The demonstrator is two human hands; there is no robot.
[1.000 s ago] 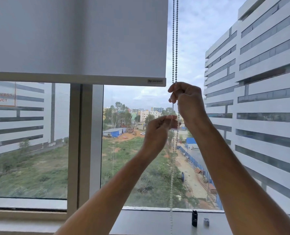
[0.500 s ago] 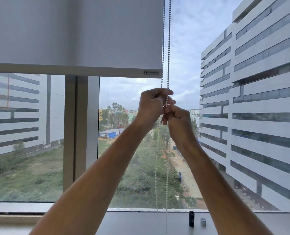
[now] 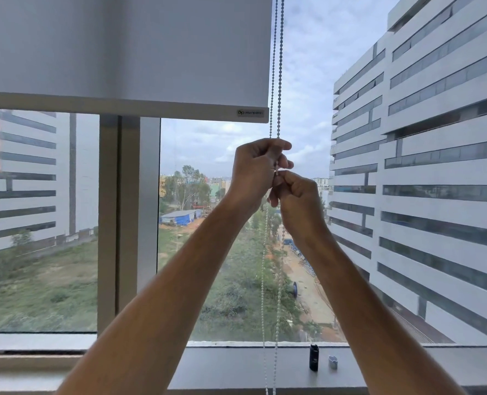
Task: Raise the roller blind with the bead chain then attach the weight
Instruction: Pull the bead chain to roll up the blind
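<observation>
Head view: both hands [image 3: 276, 178] grip bead chain [image 3: 276, 67]; blind label [image 3: 250, 112] unreadable.

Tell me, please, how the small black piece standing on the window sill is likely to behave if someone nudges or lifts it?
The black piece stands upright on a narrow base, so a sideways nudge would probably tip it. It looks small and rigid, likely plastic, so probably light and easy to pinch. The sill looks smooth, so it may slide rather than grip.
</observation>
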